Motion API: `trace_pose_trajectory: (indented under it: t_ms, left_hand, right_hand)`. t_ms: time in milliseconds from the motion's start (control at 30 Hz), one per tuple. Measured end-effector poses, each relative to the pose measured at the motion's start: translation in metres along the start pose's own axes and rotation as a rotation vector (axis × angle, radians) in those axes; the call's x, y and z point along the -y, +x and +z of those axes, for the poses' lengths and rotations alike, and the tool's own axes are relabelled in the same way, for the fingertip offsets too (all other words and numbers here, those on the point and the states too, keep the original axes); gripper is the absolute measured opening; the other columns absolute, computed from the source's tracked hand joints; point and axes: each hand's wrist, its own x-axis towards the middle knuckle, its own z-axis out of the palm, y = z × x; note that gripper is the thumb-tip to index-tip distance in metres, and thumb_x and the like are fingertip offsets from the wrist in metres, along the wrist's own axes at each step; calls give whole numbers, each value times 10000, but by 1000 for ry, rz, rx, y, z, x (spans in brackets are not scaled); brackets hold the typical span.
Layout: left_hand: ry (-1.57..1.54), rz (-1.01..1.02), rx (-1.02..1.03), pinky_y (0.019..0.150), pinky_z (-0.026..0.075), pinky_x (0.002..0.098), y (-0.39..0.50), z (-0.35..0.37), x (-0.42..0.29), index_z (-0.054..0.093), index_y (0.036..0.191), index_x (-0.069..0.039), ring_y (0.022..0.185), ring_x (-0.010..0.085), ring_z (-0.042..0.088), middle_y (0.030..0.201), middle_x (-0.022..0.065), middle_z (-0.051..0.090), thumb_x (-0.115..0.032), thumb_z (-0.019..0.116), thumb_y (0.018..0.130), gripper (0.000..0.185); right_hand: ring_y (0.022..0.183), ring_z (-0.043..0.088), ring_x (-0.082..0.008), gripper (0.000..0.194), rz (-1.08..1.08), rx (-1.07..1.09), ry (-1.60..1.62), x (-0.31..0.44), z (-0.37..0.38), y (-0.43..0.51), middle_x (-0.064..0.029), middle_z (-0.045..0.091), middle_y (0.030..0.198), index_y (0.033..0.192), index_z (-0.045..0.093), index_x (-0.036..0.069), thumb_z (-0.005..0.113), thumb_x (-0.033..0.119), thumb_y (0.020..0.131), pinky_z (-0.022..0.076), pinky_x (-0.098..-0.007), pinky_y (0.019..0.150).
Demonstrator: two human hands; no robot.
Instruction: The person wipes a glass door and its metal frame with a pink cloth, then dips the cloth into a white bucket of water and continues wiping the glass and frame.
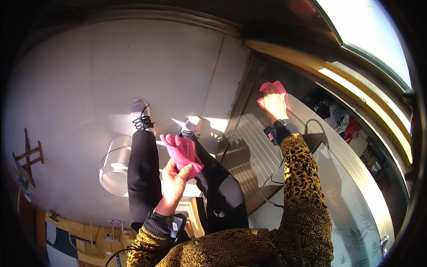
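My left hand [175, 182] grips a folded pink cloth [181, 152] in front of my legs, its thumb pressed on the near end. Reaching out to the right, my right hand [275, 105] has its fingers on a second pink cloth [282, 87]. That cloth lies against the top corner of a door [245, 133] with a ribbed panel; the fingertips are partly hidden by its folds. The door's light edge [328, 130] runs down the right side, beside a frosted panel with a leaf pattern [343, 200].
A white bucket [113, 177] with a wire handle stands left of my legs. A wooden folding stool [28, 155] is at the far left. Clothes [350, 128] are piled beyond the door edge, near a bright window [370, 36]. A cable [263, 190] hangs from my right wrist.
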Motion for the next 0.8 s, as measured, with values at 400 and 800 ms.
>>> trace_pose_trajectory:
  t_ms: [400, 800]
  left_hand:
    - [-80, 70, -27, 810, 503, 257, 26, -15, 11, 615, 1135, 4, 869, 106, 603, 984, 39, 657, 29, 651, 880, 259]
    - [-85, 30, -37, 801, 528, 269, 20, -1, -3, 619, 1147, -6, 880, 120, 643, 1012, 54, 681, 10, 636, 895, 252]
  right_hand:
    - [1075, 552, -279, 263, 321, -123, -32, 25, -189, -140, -141, 579, 1154, 1101, 609, 25, 598, 170, 882, 393, -409, 1004]
    - [1268, 441, -350, 694, -109, 10, -313, -12, -113, -73, -184, 536, 1295, 1226, 548, -65, 739, 284, 658, 283, -439, 1124]
